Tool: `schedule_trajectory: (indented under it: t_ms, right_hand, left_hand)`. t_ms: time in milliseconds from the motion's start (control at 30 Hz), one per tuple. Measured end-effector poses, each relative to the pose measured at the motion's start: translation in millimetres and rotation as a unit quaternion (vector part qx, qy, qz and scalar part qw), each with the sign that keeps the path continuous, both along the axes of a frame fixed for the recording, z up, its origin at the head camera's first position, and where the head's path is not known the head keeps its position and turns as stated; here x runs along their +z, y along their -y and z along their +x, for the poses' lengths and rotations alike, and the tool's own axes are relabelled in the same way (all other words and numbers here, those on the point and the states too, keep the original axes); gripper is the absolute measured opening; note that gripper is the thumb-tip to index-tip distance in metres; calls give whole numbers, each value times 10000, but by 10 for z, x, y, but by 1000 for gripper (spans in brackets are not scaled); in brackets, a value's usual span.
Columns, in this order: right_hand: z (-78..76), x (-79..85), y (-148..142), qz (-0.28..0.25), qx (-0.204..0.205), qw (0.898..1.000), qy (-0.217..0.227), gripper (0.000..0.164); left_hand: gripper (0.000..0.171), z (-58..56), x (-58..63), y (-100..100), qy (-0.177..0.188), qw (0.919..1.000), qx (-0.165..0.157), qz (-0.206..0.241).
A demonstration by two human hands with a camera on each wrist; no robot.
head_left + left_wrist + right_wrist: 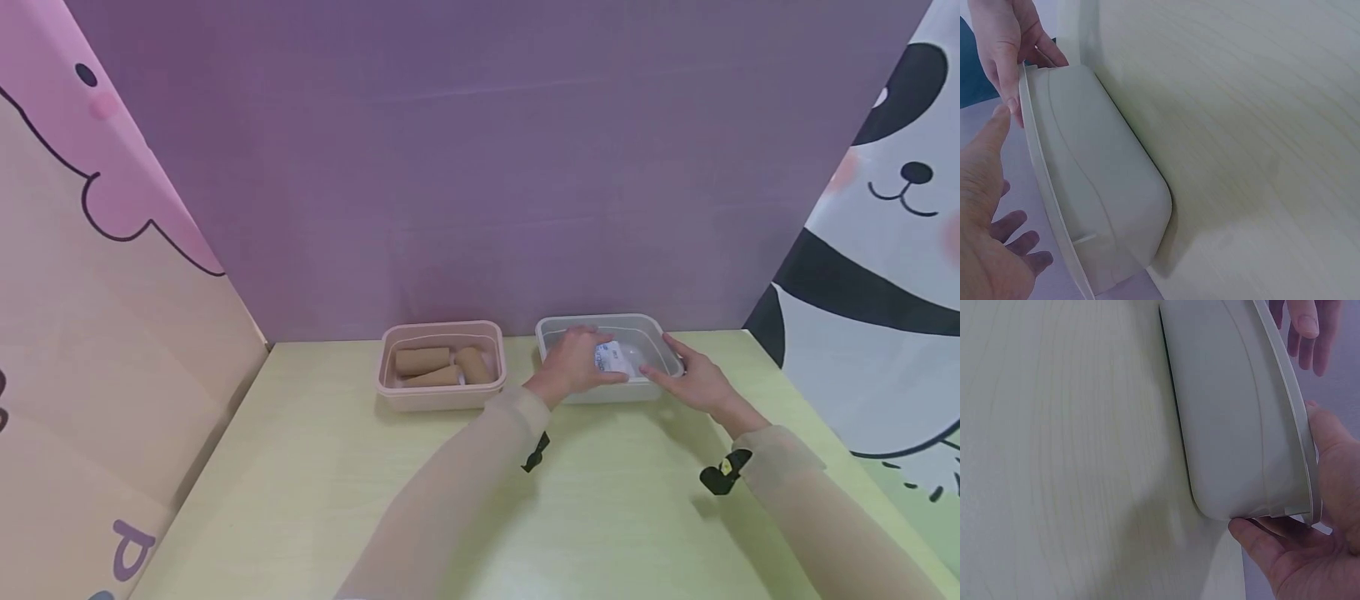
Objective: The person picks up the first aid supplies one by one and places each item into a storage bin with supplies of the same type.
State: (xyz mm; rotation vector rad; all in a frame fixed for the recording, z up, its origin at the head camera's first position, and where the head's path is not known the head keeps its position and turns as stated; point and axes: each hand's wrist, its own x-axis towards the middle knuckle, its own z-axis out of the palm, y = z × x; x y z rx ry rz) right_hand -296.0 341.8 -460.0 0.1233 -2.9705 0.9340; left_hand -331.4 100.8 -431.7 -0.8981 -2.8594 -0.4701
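A white plastic bin (611, 393) stands toward the back right of the table in the head view. My right hand (696, 382) holds its right end; the right wrist view shows the thumb at the rim (1300, 431) and the fingers against the end wall. Over the bin's left part is my left hand (573, 362), its fingers loosely bent and apart from the walls in the left wrist view. Beside its fingertips, inside the bin, lies a clear bag with a white, blue-printed label (611, 358). The left hand hides part of the interior.
Left of the white bin stands a pink bin (442, 402) with several tan, tapered cylinders (422, 361) lying in it. A purple panel (480, 183) rises behind both bins. Printed panels flank the pale wooden table (315, 467).
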Motion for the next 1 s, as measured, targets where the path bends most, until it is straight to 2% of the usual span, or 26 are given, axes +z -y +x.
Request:
schedule_trajectory:
  t_ms: [133,333,433,567,733,867,1000]
  right_hand:
    - [3,10,-6,18,15,10000,-32,97]
    - [-31,11,-45,23,-4,10000,37,97]
    - [-61,15,-68,12,-19,9999,100,98]
    - [-92,4,-100,56,-7,10000,57,99]
    - [-85,-21,-163,138,-63,9999,-52,99]
    - [-64,13,-226,181,-187,9997,-29,99]
    - [-23,88,-326,374,-189,9991,-12,99]
  left_hand:
    - [74,-3,-1,-4,-28,10000,-41,22]
    - [72,32,60,26,-67,9999,1,111]
    - [71,46,101,68,-4,9997,112,215]
    - [67,42,144,172,-51,9993,77,369]
    - [68,-3,193,427,-111,9987,-90,499]
    - [74,-50,244,742,193,9961,61,857]
    - [71,-107,259,1093,361,9909,268,1268]
